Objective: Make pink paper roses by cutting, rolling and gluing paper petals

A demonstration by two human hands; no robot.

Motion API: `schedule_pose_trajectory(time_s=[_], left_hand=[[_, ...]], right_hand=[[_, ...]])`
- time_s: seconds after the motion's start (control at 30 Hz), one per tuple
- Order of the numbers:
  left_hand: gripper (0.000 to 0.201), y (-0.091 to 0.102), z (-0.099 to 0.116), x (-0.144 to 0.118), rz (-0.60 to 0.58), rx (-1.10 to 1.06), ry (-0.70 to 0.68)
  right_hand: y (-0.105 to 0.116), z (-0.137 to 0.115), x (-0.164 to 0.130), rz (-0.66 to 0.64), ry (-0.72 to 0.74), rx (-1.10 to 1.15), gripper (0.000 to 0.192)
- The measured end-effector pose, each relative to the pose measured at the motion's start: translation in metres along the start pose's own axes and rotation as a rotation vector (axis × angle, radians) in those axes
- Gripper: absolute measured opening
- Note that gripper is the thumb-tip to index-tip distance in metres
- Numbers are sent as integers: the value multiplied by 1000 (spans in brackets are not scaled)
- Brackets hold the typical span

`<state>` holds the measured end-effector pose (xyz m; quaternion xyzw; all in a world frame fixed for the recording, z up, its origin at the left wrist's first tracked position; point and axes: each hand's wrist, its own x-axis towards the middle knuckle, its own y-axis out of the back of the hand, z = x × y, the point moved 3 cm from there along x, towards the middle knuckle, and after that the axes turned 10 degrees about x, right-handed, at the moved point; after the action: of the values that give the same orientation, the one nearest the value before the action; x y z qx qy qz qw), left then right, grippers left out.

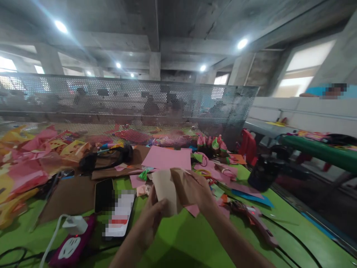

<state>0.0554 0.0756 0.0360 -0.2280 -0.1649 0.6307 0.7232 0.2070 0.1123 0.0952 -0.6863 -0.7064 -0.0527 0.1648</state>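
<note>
A beige folded sheet of paper or thin card [165,190] is held up over the green table [178,243], its inner side in brown shadow. My left hand [155,210] grips its lower left side, thumb on the front face. My right hand [201,189] closes on its right part; some fingertips are hidden behind or within the fold. Just beyond it lies a large pink sheet [167,158]. Beside the left hand are a green scrap [144,174] and pink scraps [142,190]. To the right of my right hand rests a pink glue gun [262,227] with a small red light.
A lit phone [121,216], a dark phone [104,195], and a purple power strip [73,242] with a white plug lie at left. Crumpled coloured paper [28,167] piles up far left. A black container [263,173] stands at right. A perforated metal screen [125,104] spans the back.
</note>
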Motion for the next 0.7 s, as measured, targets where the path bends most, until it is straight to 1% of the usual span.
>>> schedule_pose_trajectory(time_s=[0.03,0.1,0.17,0.23,0.27,0.3,0.37,0.43,0.47,0.53,0.6,0.63,0.7], left_hand=[[73,1,-2,-5,20,-54,84],[56,6,-4,-13,100,-113,232],[40,10,-3,-18,161,-163,341],[32,13,-1,-22,187,-232,421],[30,15,1,-24,200,-251,436],[28,19,4,-26,246,-245,424],[26,23,9,-29,299,-198,426],[26,25,14,-31,322,-142,430],[26,25,16,-31,323,-121,424],[25,23,20,-30,321,-89,398],[23,21,23,-27,327,-61,369],[22,20,24,-25,331,-45,357],[21,18,28,-21,327,-8,337]], right_hand=[[4,-4,1,19,6,22,36],[13,-15,1,59,14,60,35],[25,-26,3,115,26,136,32],[39,-35,4,190,47,262,27],[47,-38,6,216,46,320,26],[54,-40,7,239,36,358,26],[68,-41,9,273,-13,413,26],[79,-40,9,309,-33,450,24],[82,-40,9,312,-33,462,24],[83,-40,8,275,-19,459,27],[78,-42,5,205,2,403,29],[74,-43,3,164,21,329,27],[64,-45,-4,61,75,43,25]])
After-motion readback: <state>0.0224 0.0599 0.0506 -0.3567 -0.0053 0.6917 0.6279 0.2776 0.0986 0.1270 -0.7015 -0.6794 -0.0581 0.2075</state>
